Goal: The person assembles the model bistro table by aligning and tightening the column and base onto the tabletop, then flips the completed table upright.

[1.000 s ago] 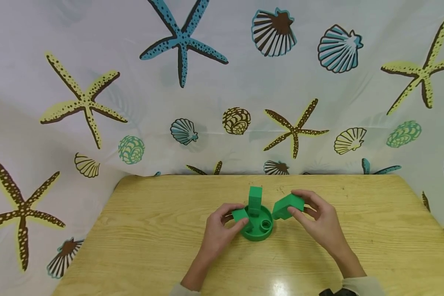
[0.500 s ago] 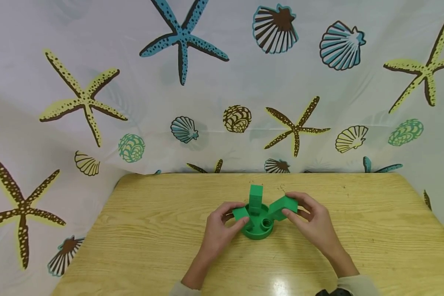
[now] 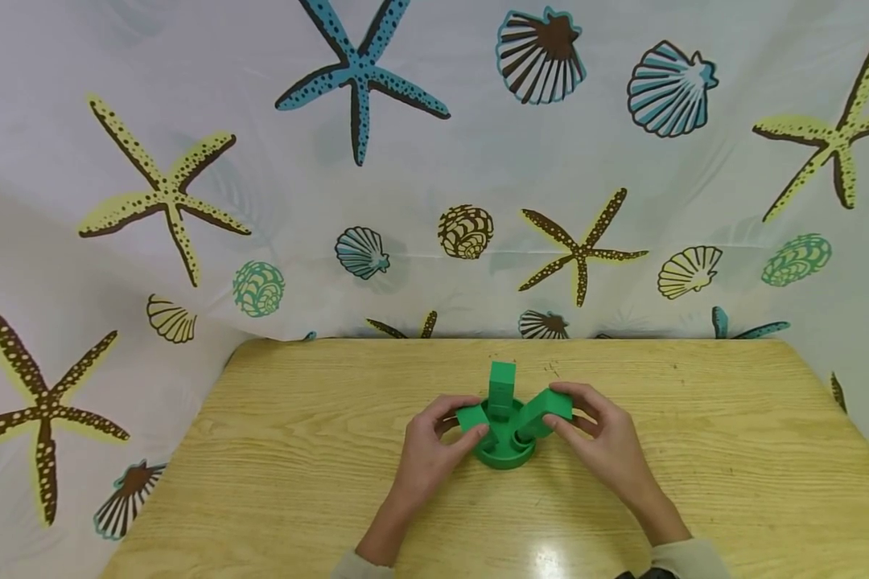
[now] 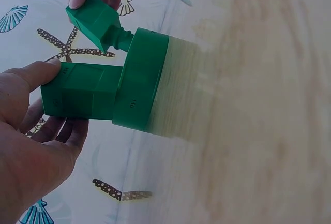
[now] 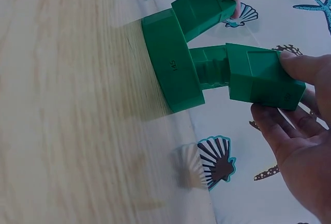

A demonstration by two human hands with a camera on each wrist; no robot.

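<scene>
Right hand (image 3: pixel 607 450), pinching a green angled block (image 3: pixel 545 412), has swung it inward; its ridged neck (image 4: pixel 122 39) now sits at the round green base's (image 3: pixel 504 461) 4 o'clock, seating depth unclear. Left hand (image 3: pixel 432 450) still grips a second block (image 3: pixel 471 418) at 10. Third block (image 3: pixel 502 382) upright at 12. Hands partly cover both held blocks. Wooden table (image 3: pixel 297 450) beneath; seashell-print cloth (image 3: pixel 405 185) beyond.

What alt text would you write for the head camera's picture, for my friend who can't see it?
A left hand grips a green block and a right hand holds a second block at a tilt, both at a round green base on a wooden table. A third block stands towards the back; behind is a pale cloth printed with starfish and shells.
</scene>
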